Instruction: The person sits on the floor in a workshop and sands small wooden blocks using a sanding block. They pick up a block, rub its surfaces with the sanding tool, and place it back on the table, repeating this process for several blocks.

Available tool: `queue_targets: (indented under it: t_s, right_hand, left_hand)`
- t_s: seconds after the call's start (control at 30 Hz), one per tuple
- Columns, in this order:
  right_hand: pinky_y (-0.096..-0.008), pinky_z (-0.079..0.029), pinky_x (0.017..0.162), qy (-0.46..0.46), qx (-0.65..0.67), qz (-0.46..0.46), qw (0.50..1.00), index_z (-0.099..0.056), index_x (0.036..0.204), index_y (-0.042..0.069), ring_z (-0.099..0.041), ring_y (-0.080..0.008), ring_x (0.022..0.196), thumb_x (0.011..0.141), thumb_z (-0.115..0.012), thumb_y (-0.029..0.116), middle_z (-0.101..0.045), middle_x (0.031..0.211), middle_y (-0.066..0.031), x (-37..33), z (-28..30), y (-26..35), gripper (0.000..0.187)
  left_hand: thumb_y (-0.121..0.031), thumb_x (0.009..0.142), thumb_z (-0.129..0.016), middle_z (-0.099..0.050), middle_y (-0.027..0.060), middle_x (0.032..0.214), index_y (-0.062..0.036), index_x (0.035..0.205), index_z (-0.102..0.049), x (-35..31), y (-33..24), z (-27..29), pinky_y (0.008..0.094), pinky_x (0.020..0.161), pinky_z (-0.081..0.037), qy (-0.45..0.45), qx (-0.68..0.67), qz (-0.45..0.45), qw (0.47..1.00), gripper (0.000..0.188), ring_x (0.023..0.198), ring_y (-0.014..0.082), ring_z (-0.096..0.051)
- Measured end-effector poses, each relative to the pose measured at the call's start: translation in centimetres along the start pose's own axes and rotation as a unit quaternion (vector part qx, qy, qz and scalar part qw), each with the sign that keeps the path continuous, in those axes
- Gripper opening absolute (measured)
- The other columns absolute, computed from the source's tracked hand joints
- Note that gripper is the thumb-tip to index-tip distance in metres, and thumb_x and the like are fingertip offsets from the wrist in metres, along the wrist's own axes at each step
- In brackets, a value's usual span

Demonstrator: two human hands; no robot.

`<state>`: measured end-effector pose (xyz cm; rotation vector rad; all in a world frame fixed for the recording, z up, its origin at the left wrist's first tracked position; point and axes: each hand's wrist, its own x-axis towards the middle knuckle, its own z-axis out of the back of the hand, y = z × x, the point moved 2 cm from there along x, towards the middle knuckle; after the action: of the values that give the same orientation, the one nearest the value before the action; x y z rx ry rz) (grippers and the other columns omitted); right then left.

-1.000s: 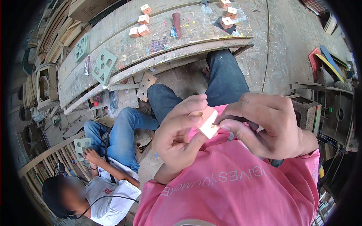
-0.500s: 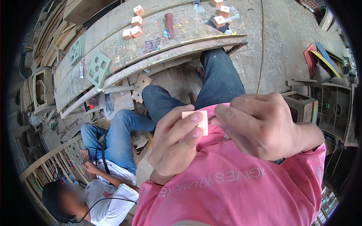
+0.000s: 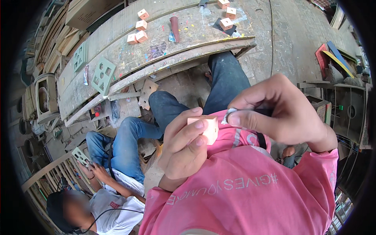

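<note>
My left hand [image 3: 184, 147] grips a small pale wooden cube [image 3: 207, 126] with a round hole in its side, held up close in front of my pink shirt. My right hand [image 3: 280, 111] is just to the right of the cube, its thumb and forefinger pinched on a small folded grey piece, which looks like sandpaper [image 3: 230, 114]. The sandpaper's edge sits a little apart from the cube's right face. My jeans-clad legs [image 3: 223, 78] extend below toward the workbench.
A paint-speckled wooden workbench [image 3: 164, 51] carries several similar small cubes [image 3: 137, 37], a reddish tool [image 3: 174, 28] and green cut-out panels [image 3: 102, 75]. Another person in a white shirt [image 3: 105, 199] sits at lower left, handling a green panel [image 3: 80, 156]. Shelving stands at right.
My hands have drawn slightly apart: the right hand lifted off the cube toward the right, and the left hand turned the cube, showing its holed side.
</note>
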<state>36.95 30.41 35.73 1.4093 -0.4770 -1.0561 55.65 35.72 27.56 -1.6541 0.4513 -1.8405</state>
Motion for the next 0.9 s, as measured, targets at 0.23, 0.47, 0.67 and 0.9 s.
queue_targets:
  t_s: [0.23,0.47,0.67,0.9]
  right_hand:
    - [-0.0293,-0.040,0.042,-0.097,-0.237,0.263,0.930,-0.066,0.088,-0.005,-0.051,-0.0206,0.044,0.075,-0.071,0.001,-0.053,0.057,-0.0089,-1.1,-1.6,0.0,0.015]
    - [-0.0296,-0.040,0.037,-0.098,-0.370,0.311,0.870,-0.064,0.088,-0.007,-0.053,-0.0176,0.046,0.064,-0.074,0.002,-0.053,0.060,-0.0074,-1.5,-2.0,-0.1,0.027]
    - [-0.0301,-0.040,0.035,-0.032,-0.475,0.256,0.841,-0.064,0.090,-0.007,-0.055,-0.0179,0.047,0.063,-0.072,0.003,-0.053,0.060,-0.0065,-1.8,-2.3,1.2,0.030]
    - [-0.0311,-0.041,0.042,-0.003,-0.224,0.181,0.958,-0.069,0.083,-0.003,-0.054,-0.0168,0.046,0.078,-0.062,0.000,-0.055,0.055,-0.0076,0.0,-1.0,-0.4,0.009]
  left_hand:
    - [0.017,0.069,-0.069,-0.063,0.0177,0.112,-0.0034,0.115,-0.058,-0.2,0.0,0.2,0.0433,0.075,-0.059,-0.005,-0.020,0.040,0.999,0.052,0.094,0.0392,-0.063]
    - [0.012,0.072,-0.070,-0.064,0.0181,0.113,-0.0017,0.111,-0.060,0.9,-0.9,0.6,0.0417,0.072,-0.060,0.060,0.042,0.003,0.997,0.043,0.093,0.0398,-0.063]
    - [0.011,0.068,-0.072,-0.064,0.0182,0.113,0.0015,0.106,-0.062,0.9,-1.1,0.6,0.0379,0.071,-0.061,0.078,0.070,-0.024,0.994,0.040,0.094,0.0403,-0.062]
    - [0.016,0.070,-0.070,-0.064,0.0135,0.114,-0.0088,0.117,-0.058,0.2,-1.1,0.8,0.0437,0.073,-0.059,0.114,0.096,-0.015,0.989,0.054,0.094,0.0410,-0.063]
